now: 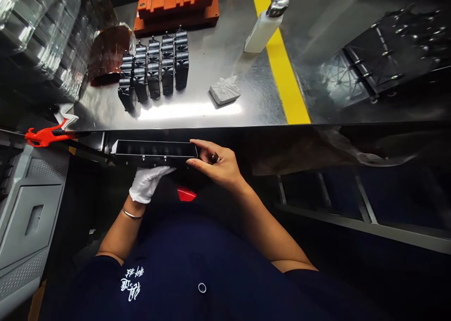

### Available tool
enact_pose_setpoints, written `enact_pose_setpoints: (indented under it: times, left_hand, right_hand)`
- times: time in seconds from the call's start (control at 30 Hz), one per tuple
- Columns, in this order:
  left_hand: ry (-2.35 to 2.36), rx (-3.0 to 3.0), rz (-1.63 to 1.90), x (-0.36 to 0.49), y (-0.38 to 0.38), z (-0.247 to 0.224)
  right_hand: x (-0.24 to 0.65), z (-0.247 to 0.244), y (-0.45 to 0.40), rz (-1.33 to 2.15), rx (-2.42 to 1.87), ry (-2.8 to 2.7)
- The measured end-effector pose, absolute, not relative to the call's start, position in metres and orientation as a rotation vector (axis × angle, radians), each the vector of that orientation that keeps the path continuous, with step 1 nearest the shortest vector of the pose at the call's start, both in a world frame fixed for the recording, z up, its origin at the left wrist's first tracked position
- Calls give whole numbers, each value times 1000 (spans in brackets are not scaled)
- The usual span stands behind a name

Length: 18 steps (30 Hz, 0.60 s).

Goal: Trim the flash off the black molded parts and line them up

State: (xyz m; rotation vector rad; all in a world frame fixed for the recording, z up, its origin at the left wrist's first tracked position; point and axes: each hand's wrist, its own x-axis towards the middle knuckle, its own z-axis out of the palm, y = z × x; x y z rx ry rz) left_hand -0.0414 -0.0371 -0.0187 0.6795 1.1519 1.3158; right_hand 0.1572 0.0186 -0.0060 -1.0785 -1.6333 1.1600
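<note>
We see a long black bar (158, 149) with a flat, glossy top, thin pale edges and small shiny pins along its near side, just beside the table's (264, 109) near edge. Our bare right hand (221, 166) pinches its right end between thumb and finger; our gloved left hand (145, 183) lies against its underside, and we cannot tell if it grips. The 2 hands are apart. Stacked clear trays (38, 34) show no readable contents; the white bottle (260, 32) is opaque. A gray cabinet (26, 246) is cut off at left. We cannot identify the small dark thing (215, 157) by our right fingers.
</note>
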Motion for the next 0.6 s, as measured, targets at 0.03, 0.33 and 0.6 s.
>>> enact_pose_setpoints:
  times: [0.03,0.33,0.6]
  left_hand:
    - [1087,611,1330,-39,-35,-15]
    - [1035,199,1749,-11,-4,18]
    - [1274,593,2036,2,-12,19]
  right_hand:
    - [155,-5,18,1101,-1099,-1648]
    - [127,-15,0,765,-1238,-1724]
    - [122,-9,-16,1201,-1087,-1453]
